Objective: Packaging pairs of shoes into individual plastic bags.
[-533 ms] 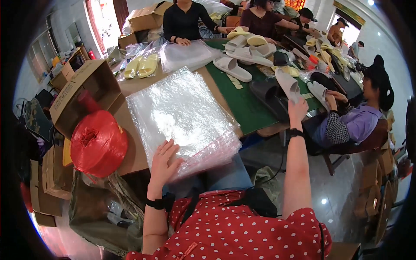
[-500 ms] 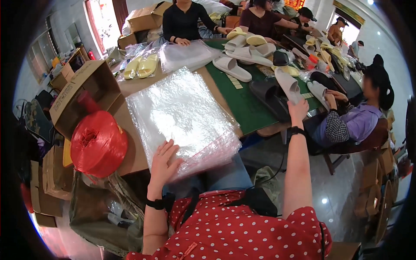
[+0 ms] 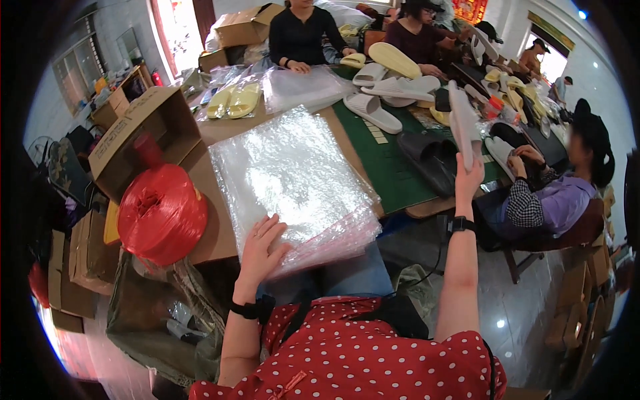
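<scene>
Far left, the red twine roll (image 3: 162, 217) is sitting at the near-left edge of our bench (image 3: 217, 241), just in front of a cardboard box (image 3: 127, 133); likely parked there for easy reach. Behind, yellow slippers (image 3: 244, 101) are lying in clear film. Middle: the stack of clear bags (image 3: 290, 180) is lying right in front of us. We're resting our left hand (image 3: 265, 247) on its near edge, fingers spread, not visibly gripping; probably steadying slick sheets that would slide. Right of that, a dark slipper (image 3: 427, 163) is sitting on the green surface (image 3: 381, 180), near the slipper pile (image 3: 403, 87). We're holding a pale slipper (image 3: 461, 120) in our right hand (image 3: 469, 179), raised, fingers closed on its lower end, long axis pointing up and away; likely so most of it stays uncovered. Thumb contact: we can't tell. Far right, a co-worker's hands (image 3: 525, 159) are working by a grey-white slipper (image 3: 497, 153).
</scene>
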Demonstrator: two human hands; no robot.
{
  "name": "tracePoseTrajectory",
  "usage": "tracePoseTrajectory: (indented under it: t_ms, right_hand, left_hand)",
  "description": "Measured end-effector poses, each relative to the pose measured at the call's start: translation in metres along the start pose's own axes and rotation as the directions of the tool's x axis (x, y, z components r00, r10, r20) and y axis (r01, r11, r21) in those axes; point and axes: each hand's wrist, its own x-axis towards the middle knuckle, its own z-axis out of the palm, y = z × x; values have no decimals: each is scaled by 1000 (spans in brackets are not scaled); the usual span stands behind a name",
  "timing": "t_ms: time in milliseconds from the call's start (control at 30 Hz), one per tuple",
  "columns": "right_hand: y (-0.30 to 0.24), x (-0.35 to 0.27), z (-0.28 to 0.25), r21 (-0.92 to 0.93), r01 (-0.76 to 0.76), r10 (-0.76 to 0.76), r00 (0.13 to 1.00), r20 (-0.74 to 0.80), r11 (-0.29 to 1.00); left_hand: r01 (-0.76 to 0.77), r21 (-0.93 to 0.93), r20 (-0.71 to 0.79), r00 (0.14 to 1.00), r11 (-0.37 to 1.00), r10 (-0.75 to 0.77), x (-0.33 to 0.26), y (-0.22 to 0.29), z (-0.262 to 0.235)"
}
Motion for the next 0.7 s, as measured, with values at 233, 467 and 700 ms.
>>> tracePoseTrajectory:
  t_ms: [233, 467, 700]
  right_hand:
    - [-132, 7, -43, 325, 48, -20, 996, -91, 944]
    - [-224, -24, -51, 506, -15, -20, 998, 63, 863]
    - [-296, -65, -37, 543, 96, -255, 941, 224, 834]
  left_hand:
    - [1, -15, -6, 1000, 1000, -1, -3, 0, -2]
    - [16, -20, 5, 1000, 1000, -16, -1, -2, -1]
    - [11, -34, 13, 1000, 999, -11, -2, 0, -2]
